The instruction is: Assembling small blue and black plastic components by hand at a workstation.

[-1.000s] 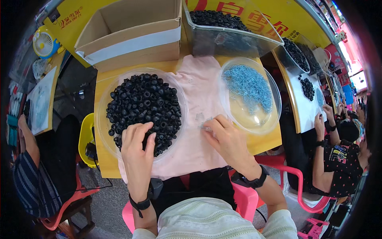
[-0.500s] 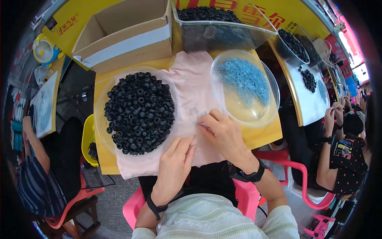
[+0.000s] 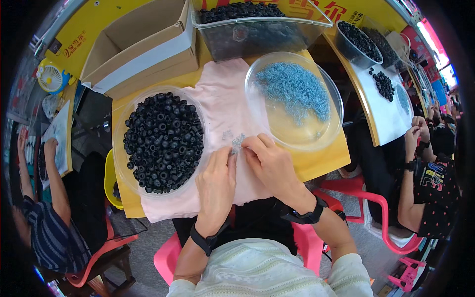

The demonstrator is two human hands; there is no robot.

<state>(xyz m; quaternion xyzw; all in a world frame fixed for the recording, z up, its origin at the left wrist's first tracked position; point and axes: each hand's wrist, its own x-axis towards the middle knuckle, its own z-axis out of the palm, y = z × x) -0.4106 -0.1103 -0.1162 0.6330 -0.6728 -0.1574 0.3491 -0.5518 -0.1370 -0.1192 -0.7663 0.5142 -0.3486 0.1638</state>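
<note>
My left hand (image 3: 216, 182) is over the pink cloth (image 3: 222, 86), its thumb and fingers pinched together; a tiny thing may be at the tips, too small to name. My right hand (image 3: 269, 166) is also pinched, its fingertips beside a little pile of tiny blue-grey pieces (image 3: 237, 140) on the cloth. What it holds is hidden. Left of my hands is a round clear tray heaped with small black hollow plastic parts (image 3: 166, 141). Beyond my right hand, another round clear tray (image 3: 332, 133) holds many tiny translucent blue pieces (image 3: 292, 86).
A cardboard box (image 3: 143, 62) and a clear bin (image 3: 247, 42) of black parts stand at the table's far side. A yellow bin (image 3: 112, 183) is by the left edge. Co-workers sit at tables on both sides. A small fan (image 3: 51, 76) stands far left.
My left hand has moved forward to the small pieces, close to my right fingertips. My right hand has shifted slightly left. The view has also shifted a little.
</note>
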